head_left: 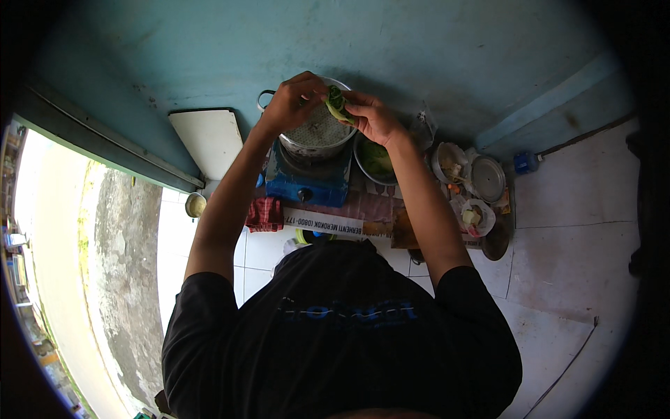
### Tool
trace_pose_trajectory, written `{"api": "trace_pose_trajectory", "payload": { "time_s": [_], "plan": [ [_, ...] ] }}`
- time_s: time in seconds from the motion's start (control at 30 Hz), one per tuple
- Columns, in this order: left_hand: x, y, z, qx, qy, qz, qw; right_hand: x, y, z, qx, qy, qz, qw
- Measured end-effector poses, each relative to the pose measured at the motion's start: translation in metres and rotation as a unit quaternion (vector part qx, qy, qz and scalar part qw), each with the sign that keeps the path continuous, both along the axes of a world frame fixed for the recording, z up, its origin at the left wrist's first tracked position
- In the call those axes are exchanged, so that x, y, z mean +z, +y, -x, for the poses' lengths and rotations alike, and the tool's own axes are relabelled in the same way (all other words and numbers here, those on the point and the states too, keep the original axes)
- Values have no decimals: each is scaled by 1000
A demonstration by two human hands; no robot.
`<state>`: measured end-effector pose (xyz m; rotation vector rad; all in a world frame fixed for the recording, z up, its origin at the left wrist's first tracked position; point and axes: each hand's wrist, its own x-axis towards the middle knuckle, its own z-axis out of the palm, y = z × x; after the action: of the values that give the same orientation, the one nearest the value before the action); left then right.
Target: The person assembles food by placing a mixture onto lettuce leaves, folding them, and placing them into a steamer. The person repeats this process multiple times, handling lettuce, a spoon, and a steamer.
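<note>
Green bundle (337, 105): right fingers (358, 110) | pot (315, 151): perforated tray (314, 131) | bowl (380, 181): green contents (377, 162)

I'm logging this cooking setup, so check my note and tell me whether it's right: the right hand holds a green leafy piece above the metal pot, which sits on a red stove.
One error: the stove is blue, not red, as the head view shows. So: the right hand holds a green leafy piece above the metal pot, which sits on a blue stove.
</note>
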<state>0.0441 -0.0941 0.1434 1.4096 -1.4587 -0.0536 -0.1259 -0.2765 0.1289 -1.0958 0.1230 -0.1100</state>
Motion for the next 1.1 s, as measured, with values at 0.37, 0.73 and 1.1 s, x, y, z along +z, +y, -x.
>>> {"api": "trace_pose_trajectory", "payload": {
  "time_s": [0.37, 0.73, 1.1],
  "plan": [
    [8, 14, 10, 12, -21, 35, 999, 0, 0, 0, 19, -37, -57, 998],
    [26, 29, 28, 47, -142, 46, 988, 17, 14, 0, 10, -29, -152, 988],
    [29, 39, 34, 50, -85, 55, 994, 39, 37, 3, -20, 44, -194, 980]
  ]
}}
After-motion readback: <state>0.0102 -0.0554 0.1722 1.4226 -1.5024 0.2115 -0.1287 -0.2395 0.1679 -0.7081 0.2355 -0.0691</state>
